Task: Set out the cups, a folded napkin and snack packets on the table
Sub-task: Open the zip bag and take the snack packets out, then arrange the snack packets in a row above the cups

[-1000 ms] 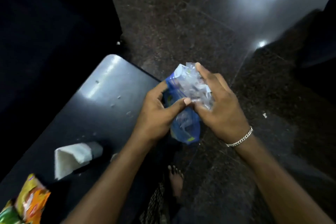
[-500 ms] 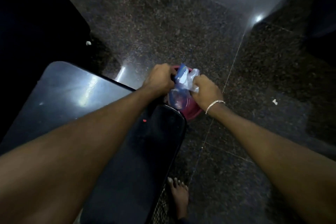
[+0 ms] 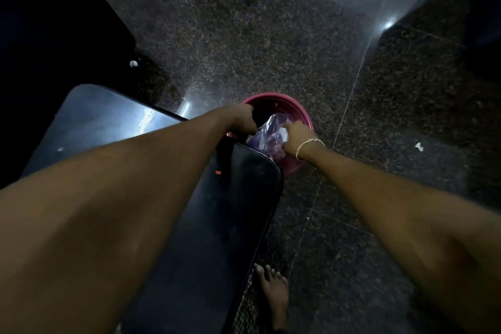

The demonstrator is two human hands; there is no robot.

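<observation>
A crumpled blue and clear plastic wrapper [image 3: 267,134] lies inside a pink tub [image 3: 303,116] on the floor, just past the far corner of the dark table [image 3: 238,198]. My right hand [image 3: 295,135] rests on the wrapper, fingers closed on its right side. My left hand [image 3: 244,119] is curled over the tub's near rim, to the left of the wrapper; whether it touches the wrapper is hidden. Both arms stretch out over the table. No cups, napkin or snack packets show in this view.
The floor is dark speckled stone with bright light reflections. Small white scraps [image 3: 418,146] lie on it. My bare foot [image 3: 273,293] stands beside the table's right edge. A black surface [image 3: 54,22] fills the far left.
Both hands carried the wrapper away from the table and down into the pink tub. The view swung right, so the napkin and snack packets left the frame.
</observation>
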